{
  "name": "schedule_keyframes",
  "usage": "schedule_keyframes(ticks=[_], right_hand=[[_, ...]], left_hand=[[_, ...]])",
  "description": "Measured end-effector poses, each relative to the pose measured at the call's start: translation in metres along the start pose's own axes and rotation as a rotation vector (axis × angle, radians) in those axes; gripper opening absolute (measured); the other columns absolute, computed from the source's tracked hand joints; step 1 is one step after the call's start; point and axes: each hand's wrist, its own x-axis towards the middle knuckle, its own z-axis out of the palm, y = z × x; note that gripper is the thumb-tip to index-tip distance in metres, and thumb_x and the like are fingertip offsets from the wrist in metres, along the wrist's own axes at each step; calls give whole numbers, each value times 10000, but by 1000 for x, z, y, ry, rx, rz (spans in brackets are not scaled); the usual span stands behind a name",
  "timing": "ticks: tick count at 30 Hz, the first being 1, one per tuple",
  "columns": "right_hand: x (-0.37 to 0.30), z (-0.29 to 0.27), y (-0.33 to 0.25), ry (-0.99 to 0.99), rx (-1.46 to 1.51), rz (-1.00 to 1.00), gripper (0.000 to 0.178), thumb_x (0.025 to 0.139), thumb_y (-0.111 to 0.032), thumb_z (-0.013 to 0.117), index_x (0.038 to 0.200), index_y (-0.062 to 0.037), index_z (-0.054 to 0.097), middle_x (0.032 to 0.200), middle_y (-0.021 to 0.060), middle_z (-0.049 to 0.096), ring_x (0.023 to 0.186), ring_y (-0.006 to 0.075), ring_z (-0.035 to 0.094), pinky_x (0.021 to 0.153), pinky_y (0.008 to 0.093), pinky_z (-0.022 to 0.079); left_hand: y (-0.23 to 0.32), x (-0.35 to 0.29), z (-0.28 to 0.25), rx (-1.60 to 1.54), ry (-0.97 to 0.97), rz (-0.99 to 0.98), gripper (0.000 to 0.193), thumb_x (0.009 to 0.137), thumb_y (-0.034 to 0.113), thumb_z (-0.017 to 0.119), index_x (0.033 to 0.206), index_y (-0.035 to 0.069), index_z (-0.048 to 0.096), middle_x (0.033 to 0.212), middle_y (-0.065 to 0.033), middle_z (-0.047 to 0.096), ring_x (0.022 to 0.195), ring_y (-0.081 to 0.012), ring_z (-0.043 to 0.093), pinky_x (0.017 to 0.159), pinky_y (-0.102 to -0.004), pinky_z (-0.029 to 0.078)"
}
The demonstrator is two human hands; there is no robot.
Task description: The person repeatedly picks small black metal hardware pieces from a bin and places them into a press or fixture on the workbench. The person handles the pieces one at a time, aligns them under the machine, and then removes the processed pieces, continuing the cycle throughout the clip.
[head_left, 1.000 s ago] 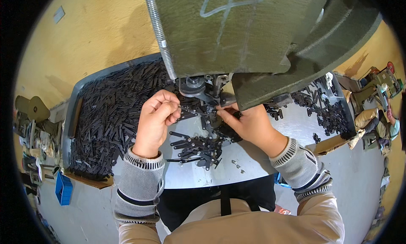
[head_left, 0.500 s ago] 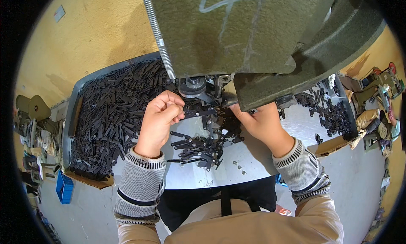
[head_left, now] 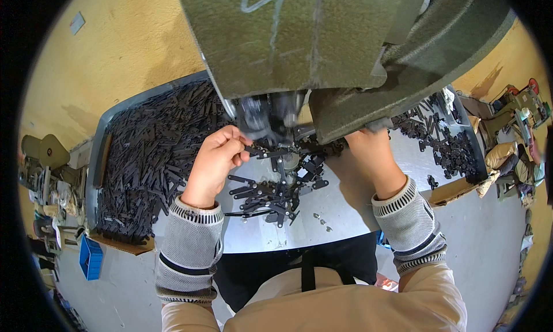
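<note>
My left hand (head_left: pixel 216 156) is closed in a pinch on the end of a black flat metal bar (head_left: pixel 268 154). That bar reaches right, under the blurred working head (head_left: pixel 265 116) of a green machine (head_left: pixel 299 50). My right hand (head_left: pixel 370 153) lies beneath the machine's curved arm (head_left: pixel 397 96), which hides its fingertips, so I cannot tell whether it holds anything. Between my hands, a heap of riveted black linkages (head_left: pixel 268 196) is spread on the metal tabletop (head_left: pixel 345 214). The contact between the bar and the head is blurred.
A large tray (head_left: pixel 102 130) full of black flat bars stands at the left. More small black parts (head_left: pixel 455 153) lie at the right, by a cardboard edge (head_left: pixel 452 195). A blue bin (head_left: pixel 90 257) sits on the floor at lower left. Small scraps (head_left: pixel 322 221) dot the tabletop.
My right hand has drawn back to the right from the working head. The head, sharp before, is now blurred by motion. My left hand keeps its pinch on the bar. The view has shifted slightly.
</note>
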Motion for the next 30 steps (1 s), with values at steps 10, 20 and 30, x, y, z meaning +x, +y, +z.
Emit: schedule_keyframes(ticks=[10,20,30], right_hand=[[-10,-6,-31,-590,-191,157,137,788,-53,705,910,-18,653,915,87,672,742,98,627,633,244,489],[-34,21,-37,-541,-608,-479,116,658,-76,691,743,-65,613,752,69,549,738,266,567,625,374,485],[-96,10,-55,-562,-446,-486,146,726,-118,707,810,-91,591,762,46,542,706,242,569,581,340,485]], left_hand=[[11,-7,-13,-87,-202,71,124,883,27,534,988,25,599,786,-13,610,718,-80,590,608,-180,407],[-13,-54,0,176,-298,260,145,953,28,501,1065,-7,587,1000,-70,653,958,-156,619,868,-274,465],[-25,-100,8,798,-371,694,222,744,128,723,920,73,599,1225,-130,566,1163,-344,506,979,-446,366]])
